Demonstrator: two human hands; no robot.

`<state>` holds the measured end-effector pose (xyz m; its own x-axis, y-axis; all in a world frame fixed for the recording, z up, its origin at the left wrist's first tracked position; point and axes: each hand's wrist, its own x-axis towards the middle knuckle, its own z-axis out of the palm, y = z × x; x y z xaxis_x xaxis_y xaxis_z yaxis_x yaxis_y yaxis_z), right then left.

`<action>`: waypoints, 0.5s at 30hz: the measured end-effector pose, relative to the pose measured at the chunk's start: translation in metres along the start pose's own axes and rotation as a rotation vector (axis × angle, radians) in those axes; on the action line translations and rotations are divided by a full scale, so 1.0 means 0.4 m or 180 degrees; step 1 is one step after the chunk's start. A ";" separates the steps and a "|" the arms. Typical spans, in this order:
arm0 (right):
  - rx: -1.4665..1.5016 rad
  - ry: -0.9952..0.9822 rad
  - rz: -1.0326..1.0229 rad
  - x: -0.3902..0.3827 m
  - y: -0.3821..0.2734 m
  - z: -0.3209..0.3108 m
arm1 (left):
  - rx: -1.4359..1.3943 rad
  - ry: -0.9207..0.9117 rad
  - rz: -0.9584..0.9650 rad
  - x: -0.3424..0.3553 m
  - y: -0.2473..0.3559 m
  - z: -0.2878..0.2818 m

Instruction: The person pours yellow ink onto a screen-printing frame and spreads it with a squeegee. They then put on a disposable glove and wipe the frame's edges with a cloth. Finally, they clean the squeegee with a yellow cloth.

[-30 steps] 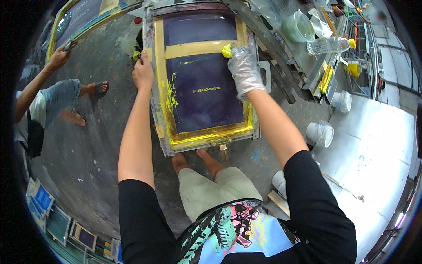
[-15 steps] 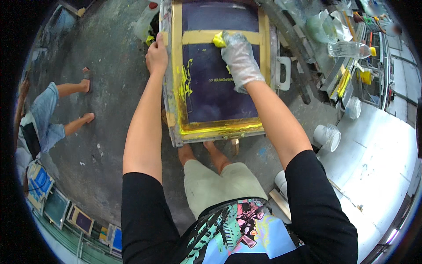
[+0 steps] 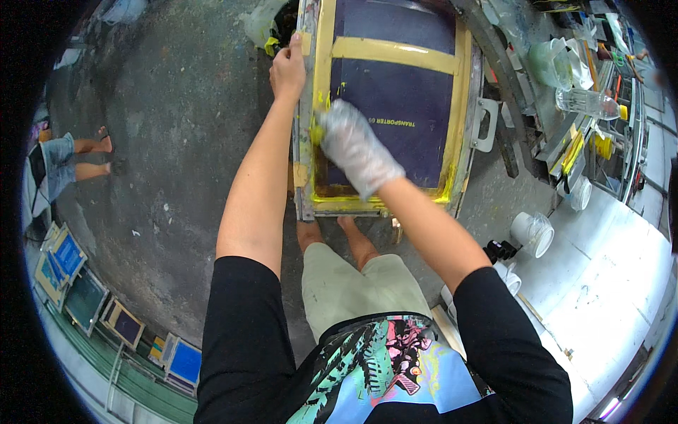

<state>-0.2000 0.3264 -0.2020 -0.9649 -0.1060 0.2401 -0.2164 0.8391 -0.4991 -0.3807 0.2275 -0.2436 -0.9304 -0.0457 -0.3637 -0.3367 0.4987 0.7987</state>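
A screen printing frame [image 3: 462,78] lies in front of me, its dark mesh [image 3: 395,152] edged with tan tape and smeared with yellow ink. My left hand [image 3: 288,74], bare, is closed around the frame's left side rail. On the lower left part of the mesh is my right hand [image 3: 360,145], in a clear plastic glove. It presses a yellow-stained wad [image 3: 318,133], probably cloth, against the left inner border; motion blurs the wad and the fingers partly hide it. A strip of tan tape [image 3: 395,54] crosses the mesh above my hand.
A white handle [image 3: 486,126] sticks out at the frame's right. Beyond are a plastic bottle [image 3: 590,103], white buckets [image 3: 533,233] and a long white table [image 3: 600,283]. Several smaller framed screens [image 3: 85,304] lean at the lower left. A person in blue shorts [image 3: 58,157] is at far left.
My right hand has swept the wad from the upper middle of the mesh down to its left border. Less yellow ink shows on the left side. My left hand still grips the rail.
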 end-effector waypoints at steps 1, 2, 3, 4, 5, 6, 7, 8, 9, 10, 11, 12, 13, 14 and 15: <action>-0.0129 -0.0321 0.0270 0.056 0.032 0.007 | -0.0086 0.0003 0.0008 0.003 0.004 0.006; -0.0192 -0.0160 0.0289 0.117 0.037 -0.019 | -0.0178 0.0031 -0.0002 0.010 -0.002 0.004; -0.0318 0.0075 0.0305 0.162 0.053 -0.028 | -0.0274 -0.0107 0.0015 0.008 0.003 0.007; -0.0807 0.0179 0.0102 0.191 0.081 -0.028 | -0.0285 -0.0166 0.0038 0.003 0.012 0.011; -0.0886 0.0221 0.0079 0.212 0.090 -0.015 | -0.0313 -0.0183 0.0047 0.008 0.017 0.011; -0.0969 0.0268 0.0059 0.217 0.092 -0.003 | -0.0341 -0.0204 0.0063 0.007 0.020 0.011; -0.0791 0.0142 0.0289 0.175 0.080 0.000 | -0.0340 -0.0187 0.0053 -0.001 0.020 0.012; -0.0596 -0.0014 0.0462 0.140 0.021 -0.019 | -0.0361 -0.0115 0.0011 0.001 -0.001 0.006; -0.0525 -0.0174 0.0703 0.092 -0.004 0.006 | -0.0391 -0.0078 0.0011 0.005 0.001 0.010; -0.0449 -0.0270 0.0467 0.016 -0.026 0.012 | -0.0424 -0.0122 -0.0018 0.010 0.000 0.006; -0.0280 -0.0343 0.0129 -0.049 -0.062 -0.016 | -0.0465 -0.0185 -0.0049 0.011 -0.004 0.004; 0.0066 -0.0585 0.0143 -0.108 -0.072 0.004 | -0.0491 -0.0267 -0.0060 0.006 0.003 0.006; 0.0114 -0.0820 0.0116 -0.123 -0.075 -0.010 | -0.0462 -0.0283 -0.0176 -0.001 0.011 0.004; 0.0172 -0.1051 0.0084 -0.128 -0.073 -0.021 | -0.0477 -0.0301 -0.0209 -0.006 0.015 0.004; -0.0072 -0.0550 -0.0154 -0.106 -0.052 -0.016 | -0.0477 -0.0319 -0.0234 -0.007 0.016 0.002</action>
<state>-0.1537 0.3171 -0.1964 -0.9651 -0.2350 0.1157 -0.2616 0.8423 -0.4712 -0.3802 0.2316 -0.2379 -0.8860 0.0129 -0.4636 -0.4279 0.3624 0.8280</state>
